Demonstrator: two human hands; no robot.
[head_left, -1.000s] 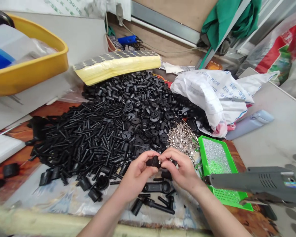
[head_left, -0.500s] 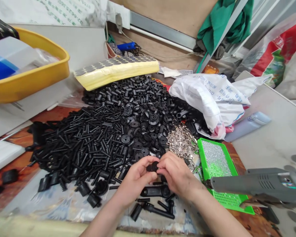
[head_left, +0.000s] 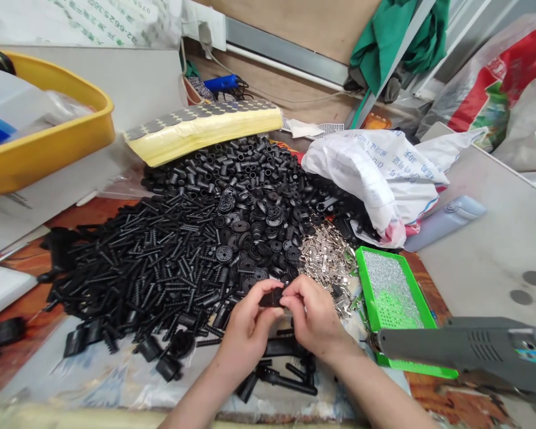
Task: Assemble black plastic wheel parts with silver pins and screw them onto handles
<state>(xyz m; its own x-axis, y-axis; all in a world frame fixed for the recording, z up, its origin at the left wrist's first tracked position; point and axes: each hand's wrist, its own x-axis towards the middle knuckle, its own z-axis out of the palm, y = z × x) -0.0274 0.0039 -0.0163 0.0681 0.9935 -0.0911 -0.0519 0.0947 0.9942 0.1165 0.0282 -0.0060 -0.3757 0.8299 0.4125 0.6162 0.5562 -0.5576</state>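
Between my fingertips is a small round black plastic part (head_left: 274,297), gripped from both sides and partly hidden. My left hand (head_left: 250,316) pinches its left side with thumb and forefinger. On its right side, the fingers of my right hand (head_left: 315,316) are closed on the same part. Just below the hands lie a black plastic arm-shaped piece (head_left: 286,347) and a black handle-like rod (head_left: 290,381). Beyond them, a heap of black round discs (head_left: 250,238) meets a pile of ridged black rods (head_left: 161,250). Small metal clips (head_left: 326,256) lie right of the discs.
A green tray (head_left: 429,313) of small silvery pieces stands at right, with a grey power screwdriver (head_left: 429,348) over its near end. Behind are a white plastic bag (head_left: 375,173) and a yellow-edged sticker stack (head_left: 205,134). A yellow bin (head_left: 84,140) stands at far left.
The round black part has turned slightly in my fingers, and both hands still hold it. The whole view has shifted a little, with the surroundings sliding left.
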